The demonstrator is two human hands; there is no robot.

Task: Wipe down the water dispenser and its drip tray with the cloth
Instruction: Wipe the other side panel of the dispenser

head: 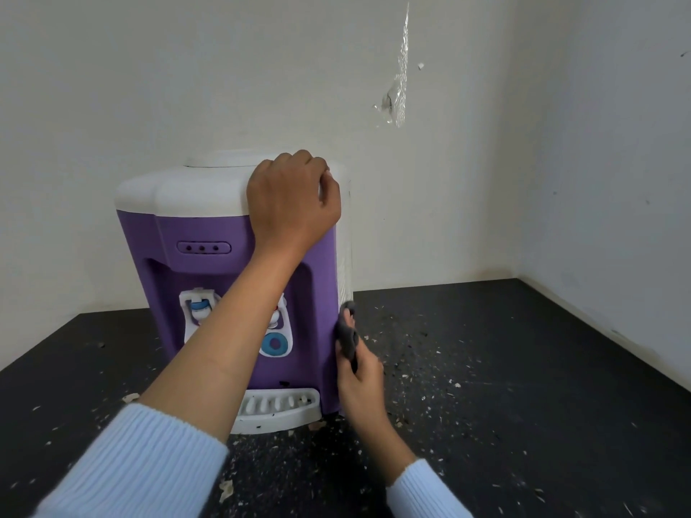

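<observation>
Grey cloth [349, 340] against purple dispenser [209, 229] side

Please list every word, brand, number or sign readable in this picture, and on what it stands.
None is readable.
The water dispenser shows no legible brand or label.
Its small panel carries only three dark dots.
The blue ring mark bears no letters that can be made out.

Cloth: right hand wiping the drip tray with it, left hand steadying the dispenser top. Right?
No. Head view: the right hand presses the cloth against the side wall of the dispenser, above the drip tray; left hand grips the top.
</observation>
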